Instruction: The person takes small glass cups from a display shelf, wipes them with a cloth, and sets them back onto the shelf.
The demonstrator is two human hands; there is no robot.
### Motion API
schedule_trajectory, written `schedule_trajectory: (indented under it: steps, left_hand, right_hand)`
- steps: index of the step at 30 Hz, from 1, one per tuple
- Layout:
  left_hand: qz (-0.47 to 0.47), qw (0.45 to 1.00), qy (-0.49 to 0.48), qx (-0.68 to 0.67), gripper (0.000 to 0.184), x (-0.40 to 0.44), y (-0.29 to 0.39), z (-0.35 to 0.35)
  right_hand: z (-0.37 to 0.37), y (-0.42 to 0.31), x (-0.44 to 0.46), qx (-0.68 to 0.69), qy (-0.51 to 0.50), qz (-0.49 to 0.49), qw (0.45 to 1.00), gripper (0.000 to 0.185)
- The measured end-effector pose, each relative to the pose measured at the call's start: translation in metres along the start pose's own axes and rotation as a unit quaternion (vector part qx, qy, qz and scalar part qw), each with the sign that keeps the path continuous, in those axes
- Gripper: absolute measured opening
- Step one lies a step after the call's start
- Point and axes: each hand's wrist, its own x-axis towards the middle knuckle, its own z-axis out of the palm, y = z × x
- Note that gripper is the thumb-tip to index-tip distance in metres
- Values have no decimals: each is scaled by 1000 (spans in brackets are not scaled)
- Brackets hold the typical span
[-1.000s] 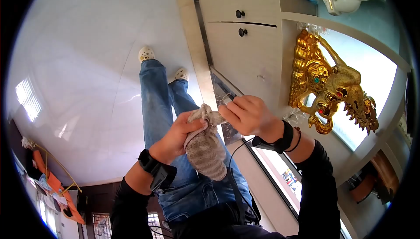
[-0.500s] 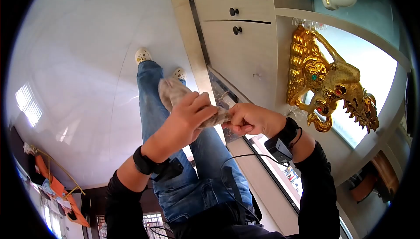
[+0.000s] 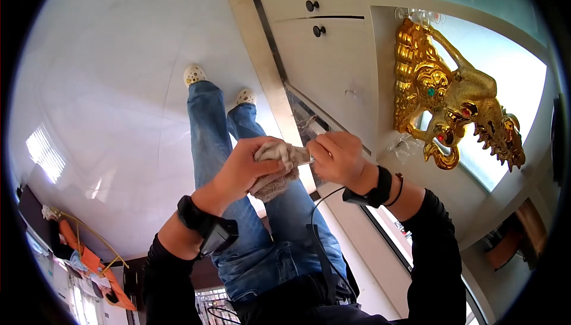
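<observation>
My left hand [image 3: 241, 167] is closed around a crumpled grey-brown cloth [image 3: 273, 185], with part of it bunched up between thumb and fingers. From the cloth's right side sticks out a small clear piece that looks like a drinking glass [image 3: 302, 155], lying on its side. My right hand [image 3: 336, 157] pinches the outer end of this glass between thumb and fingers. The glass's other end is hidden in the cloth. Both hands are held in front of my legs, above the floor.
A gold dragon-like ornament [image 3: 458, 99] stands in a shelf niche at the right, with clear glassware [image 3: 406, 145] beside it. Pale cabinet doors [image 3: 321, 57] with black knobs are ahead. An orange chair [image 3: 107, 280] is at the lower left. A black cable [image 3: 315, 206] hangs near my right wrist.
The cloth, which stuck out past my left hand, is now gathered below and inside it. My left hand has turned, and the clear glass end shows between the hands.
</observation>
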Motion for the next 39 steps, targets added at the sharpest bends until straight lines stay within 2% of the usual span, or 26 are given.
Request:
schedule_trajectory:
  steps: [1,2,3,5,6,7,9,10,11,13,15,16,17,18,19,21,23,24,25,26,27,31,32,34,37,39]
  left_hand:
    - [-107,974,-29,-199,22,0,-2,1]
    - [-209,896,-56,-388,22,1,-4,3]
    - [-210,896,-57,-387,22,0,-5,5]
    - [-268,810,-34,-520,25,-3,-8,13]
    - [-271,801,-29,-533,24,-4,-8,14]
    - [-272,800,-30,-534,24,-5,-7,17]
    - [-143,899,18,-413,23,-8,-3,21]
    - [-142,900,17,-413,23,-9,-3,19]
    - [-96,940,14,-328,21,-10,-4,18]
    - [-48,969,10,-242,20,-12,-5,17]
    - [53,996,77,-11,18,-16,-1,19]
    - [22,996,82,-8,19,-19,14,19]
    - [25,996,82,-8,19,-17,14,17]
    - [144,982,78,90,22,-15,12,14]
    - [259,945,73,186,24,-13,9,11]
    - [307,927,65,207,29,-13,6,10]
    - [435,815,110,367,30,-13,10,13]
    - [445,775,109,435,31,-16,12,12]
    - [447,774,110,435,31,-16,11,9]
    - [435,748,146,480,32,-16,7,4]
    - [422,718,182,523,32,-15,3,-4]
    - [262,868,335,255,38,-11,-5,-31]
    - [266,868,333,254,38,-11,-5,-29]
    - [142,945,296,-14,28,-12,-6,-19]
    - [69,934,165,-310,41,-8,3,4]
    - [54,919,146,-363,42,-3,9,15]
  right_hand:
    - [0,4,2,-65,33,-86,994,15]
    - [1,7,5,-82,51,-123,988,12]
    - [0,9,6,-82,50,-121,988,12]
    - [-1,10,8,-97,51,-160,981,12]
    - [-2,8,8,-97,50,-159,981,12]
    - [-4,6,8,-55,0,-90,994,12]
    - [-6,-3,8,-12,-51,-20,998,12]
    - [-7,-7,7,40,-68,60,995,12]
    - [-7,-12,7,93,-84,139,982,13]
    - [-7,-14,7,165,-77,191,965,14]
    - [-10,-14,13,249,-167,299,906,11]
    - [-15,-13,20,247,-167,298,907,11]
    - [-23,-12,30,337,-250,392,818,9]
    - [-28,-11,36,417,-325,475,704,8]
    - [-30,-7,39,415,-325,475,704,8]
    - [-37,2,41,555,-411,500,522,11]
    - [-41,9,38,574,-430,467,517,12]
    - [-41,12,35,580,-442,433,530,13]
    - [-43,13,35,585,-453,398,543,14]
    - [-47,12,38,580,-422,500,484,16]
    - [-51,12,37,579,-422,500,487,16]
    - [-64,11,29,578,-293,507,569,14]
    - [-61,9,24,600,-251,487,583,13]
    - [-50,3,15,609,-199,442,628,16]
    - [-35,-24,16,607,-125,476,624,17]
    - [-23,-28,4,575,-112,451,674,28]
